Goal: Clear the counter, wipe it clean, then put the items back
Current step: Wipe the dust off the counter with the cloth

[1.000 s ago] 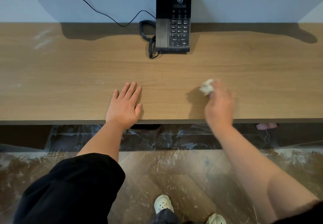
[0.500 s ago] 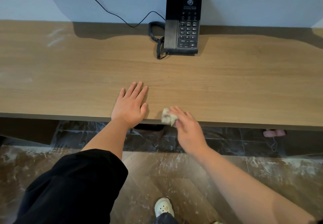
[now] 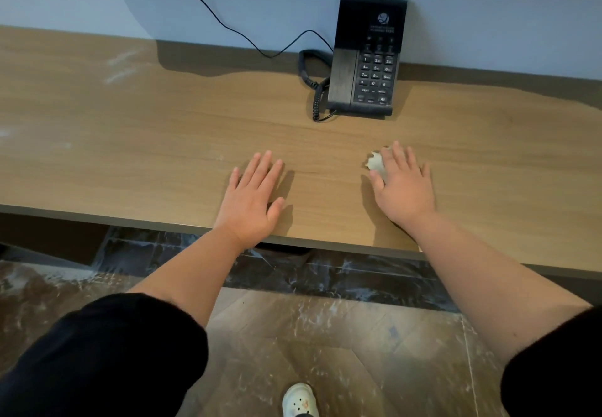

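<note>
Head view: looking down on a long wooden counter (image 3: 130,143) that runs left to right, pale wall behind.
Left hand (image 3: 252,195): flat, palm down by the near edge, fingers straight and slightly spread, holding nothing.
Right hand (image 3: 402,188): well apart to the right, palm down, fingers straight and fanned, pressing the crumpled tissue (image 3: 374,163) onto the wood.
Tissue spot: mid-counter, poking out left between thumb and forefinger, nearer than the phone.
Desk telephone (image 3: 368,58): black, at the far edge against the wall, handset on its left side, keypad on the right.
Coiled cord (image 3: 314,91): looped on the counter just left of the phone.
Line cable (image 3: 228,26): thin and black, climbing the wall towards the far left.
White smudges (image 3: 120,66): on the wood, far left.
Below: streaked brown floor, one white clog (image 3: 299,400), black sleeves at both bottom corners.
</note>
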Demonstrator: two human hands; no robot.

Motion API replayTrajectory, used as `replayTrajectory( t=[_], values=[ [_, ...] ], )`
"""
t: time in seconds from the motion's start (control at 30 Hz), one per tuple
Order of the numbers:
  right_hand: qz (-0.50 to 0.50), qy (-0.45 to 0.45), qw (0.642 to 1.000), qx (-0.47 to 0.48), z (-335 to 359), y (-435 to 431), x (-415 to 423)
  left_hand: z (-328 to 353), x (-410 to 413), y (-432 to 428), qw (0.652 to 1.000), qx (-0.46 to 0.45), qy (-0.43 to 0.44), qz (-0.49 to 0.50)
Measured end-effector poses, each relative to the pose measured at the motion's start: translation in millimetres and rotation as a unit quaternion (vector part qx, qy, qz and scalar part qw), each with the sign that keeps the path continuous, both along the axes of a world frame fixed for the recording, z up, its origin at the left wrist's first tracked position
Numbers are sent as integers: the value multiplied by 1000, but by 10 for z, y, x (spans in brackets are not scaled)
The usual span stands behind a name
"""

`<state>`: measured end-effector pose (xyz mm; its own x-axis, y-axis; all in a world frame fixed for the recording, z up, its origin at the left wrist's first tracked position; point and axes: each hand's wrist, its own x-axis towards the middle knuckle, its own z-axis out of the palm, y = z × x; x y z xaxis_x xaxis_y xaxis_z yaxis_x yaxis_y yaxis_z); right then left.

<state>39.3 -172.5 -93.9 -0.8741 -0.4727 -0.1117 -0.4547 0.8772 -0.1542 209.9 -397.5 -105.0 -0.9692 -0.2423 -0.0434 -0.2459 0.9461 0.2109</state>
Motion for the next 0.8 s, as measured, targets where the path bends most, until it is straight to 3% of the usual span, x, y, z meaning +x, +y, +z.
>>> replayTrajectory(
  t=[0.2,0.4,0.57,0.7,0.8],
  values=[
    [-150,20,988,-40,-39,-354,58,-39,175,-391,997,-48,-47,49],
    [-181,30,979,-84,-31,-780,-38,-47,162,-388,997,-36,-47,58],
    [-133,25,983,-126,-41,-1315,3,-60,167,-387,996,-40,-44,61],
    [1,27,989,-148,-67,-1647,160,-52,151,-387,995,-50,-56,62],
    [72,-19,982,-175,-9,-1650,246,-27,152,-379,994,-57,-64,63]
  ],
)
